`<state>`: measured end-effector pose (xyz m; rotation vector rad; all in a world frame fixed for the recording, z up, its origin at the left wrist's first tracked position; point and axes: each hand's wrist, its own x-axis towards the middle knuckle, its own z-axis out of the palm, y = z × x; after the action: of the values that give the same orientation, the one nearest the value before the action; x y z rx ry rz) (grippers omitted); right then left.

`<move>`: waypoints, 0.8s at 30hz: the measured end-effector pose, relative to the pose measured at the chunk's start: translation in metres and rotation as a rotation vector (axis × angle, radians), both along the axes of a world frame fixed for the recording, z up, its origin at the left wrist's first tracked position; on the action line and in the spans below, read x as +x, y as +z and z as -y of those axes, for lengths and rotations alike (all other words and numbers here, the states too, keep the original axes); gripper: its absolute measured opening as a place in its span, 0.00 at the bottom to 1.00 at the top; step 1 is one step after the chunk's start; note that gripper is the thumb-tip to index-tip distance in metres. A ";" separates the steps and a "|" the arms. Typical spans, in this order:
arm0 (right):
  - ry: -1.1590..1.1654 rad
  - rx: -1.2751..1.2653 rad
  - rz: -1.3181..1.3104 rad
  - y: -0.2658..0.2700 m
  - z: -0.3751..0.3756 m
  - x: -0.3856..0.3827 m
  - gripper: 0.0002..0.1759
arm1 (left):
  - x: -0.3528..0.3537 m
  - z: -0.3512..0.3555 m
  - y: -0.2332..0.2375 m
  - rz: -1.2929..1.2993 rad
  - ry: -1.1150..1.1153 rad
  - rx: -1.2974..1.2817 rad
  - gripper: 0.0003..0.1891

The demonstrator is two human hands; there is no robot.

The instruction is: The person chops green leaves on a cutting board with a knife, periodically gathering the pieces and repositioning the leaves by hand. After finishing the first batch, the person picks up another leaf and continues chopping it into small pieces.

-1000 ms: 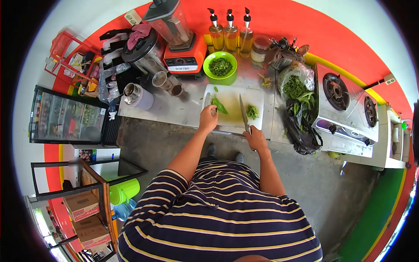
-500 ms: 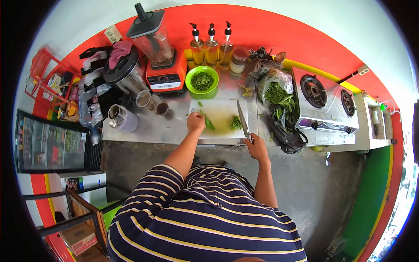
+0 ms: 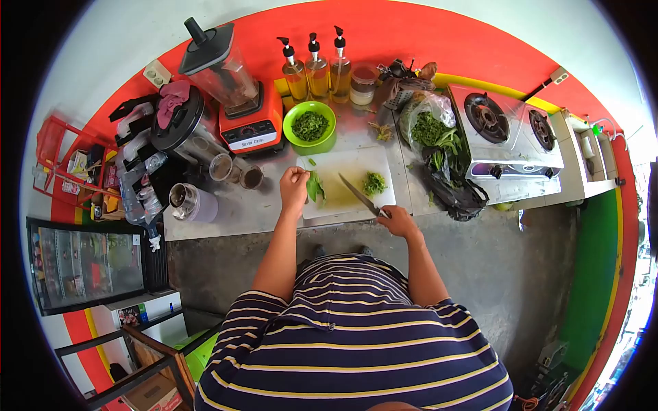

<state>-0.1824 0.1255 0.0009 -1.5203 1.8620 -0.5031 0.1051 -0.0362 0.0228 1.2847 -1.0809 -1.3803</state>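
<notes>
A white cutting board [image 3: 343,161] lies on the metal counter in front of me. My left hand [image 3: 295,186] is closed at the board's left edge, its fingers pinched at the end of some long green leaves [image 3: 314,186]. My right hand [image 3: 399,222] grips a knife [image 3: 358,194] by its dark handle near the board's front right corner. The blade slants over the board, its tip toward the far left and apart from the leaves. Beyond the blade sits a small pile of cut greens [image 3: 374,183]. Behind the board stands a green bowl [image 3: 322,145] holding chopped greens.
An orange blender [image 3: 252,130] and three pump bottles [image 3: 317,74] line the back. Left are a jar blender [image 3: 195,202] and two cups [image 3: 251,177]. On the right, bagged greens [image 3: 432,129], a black plastic bag [image 3: 456,197] and a gas stove [image 3: 510,154].
My right hand has swung the knife from pointing away along the board's right side to slanting left across it. The left hand has shifted left with the leaves. The view has shifted slightly.
</notes>
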 end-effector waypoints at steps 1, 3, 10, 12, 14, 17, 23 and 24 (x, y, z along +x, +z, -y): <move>-0.001 0.005 0.004 0.001 0.002 0.000 0.19 | 0.003 -0.003 0.003 0.004 -0.001 0.005 0.04; -0.138 0.163 -0.007 0.008 0.007 0.001 0.22 | 0.011 -0.008 0.007 0.022 0.017 -0.032 0.05; -0.056 0.114 -0.016 0.027 0.018 0.020 0.22 | 0.029 -0.029 -0.001 0.085 0.095 0.033 0.10; -0.005 0.100 -0.017 0.030 0.022 0.030 0.22 | 0.034 -0.035 -0.003 0.112 0.042 0.073 0.11; 0.045 0.088 -0.014 0.034 0.027 0.041 0.21 | 0.036 -0.040 -0.007 0.103 0.063 0.049 0.11; 0.121 0.068 0.037 0.033 0.037 0.059 0.20 | 0.042 -0.049 -0.004 0.110 0.078 0.028 0.10; 0.201 -0.033 -0.012 0.010 0.050 0.088 0.20 | 0.046 -0.064 -0.004 0.128 0.079 0.116 0.09; 0.181 -0.044 -0.008 0.011 0.050 0.091 0.19 | 0.045 -0.067 -0.004 0.149 0.079 0.147 0.08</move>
<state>-0.0914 0.0750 0.0115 -1.7030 1.7082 -0.4568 0.1500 0.0311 0.0185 1.5415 -1.0312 -1.3410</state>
